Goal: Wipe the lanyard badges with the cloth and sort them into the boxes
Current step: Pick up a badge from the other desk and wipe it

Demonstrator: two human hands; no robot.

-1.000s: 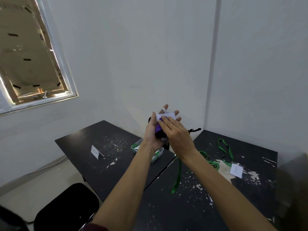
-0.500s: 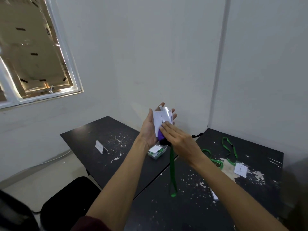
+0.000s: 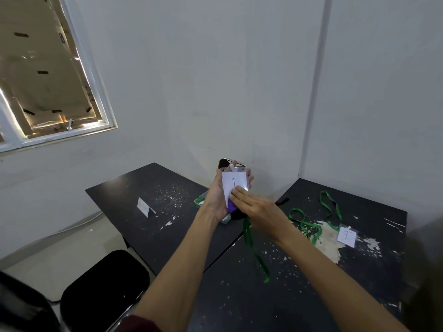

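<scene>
Head view:
- Left hand point(image 3: 217, 200) raised over gap between left table point(image 3: 153, 188) and right table point(image 3: 311, 283), fingers curled round edges of badge point(image 3: 233, 184); card marked "1" faces camera.
- Right hand point(image 3: 254, 207) flat, fingers straight, pressing purple cloth point(image 3: 231, 207) against badge's lower part.
- Green lanyard point(image 3: 249, 240) hangs from badge below hands, over right table's left edge.
- Clear box point(image 3: 200, 200) at left table's right edge, mostly hidden behind hands.
- Second badge point(image 3: 346, 236) lies flat near right table's right edge, well apart from hands.
</scene>
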